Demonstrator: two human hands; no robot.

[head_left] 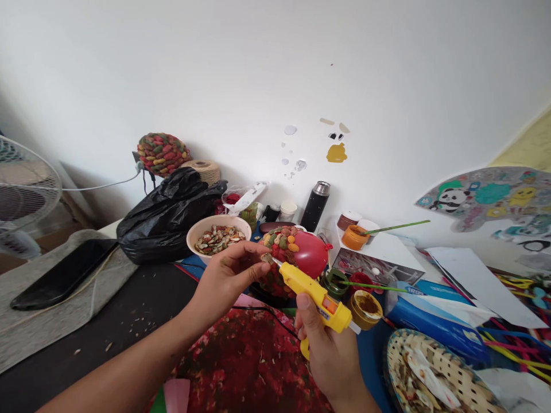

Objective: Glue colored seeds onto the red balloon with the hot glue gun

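My right hand [329, 350] grips a yellow hot glue gun [316, 295], its nozzle pointing up and left. The nozzle tip meets a small shell piece [267, 258] pinched in the fingers of my left hand [226, 275]. Just behind stands a red balloon [310, 253], partly covered with coloured shell pieces [282, 240]. A beige bowl of shell pieces [218, 234] sits behind my left hand.
A black plastic bag [167, 215], a shell-covered ball [162, 152], twine, a black flask [315, 205] and paint pots with green brushes [355, 236] line the back. A woven basket [430, 373] lies front right, a fan [23, 195] at left, a phone [64, 274] on grey cloth.
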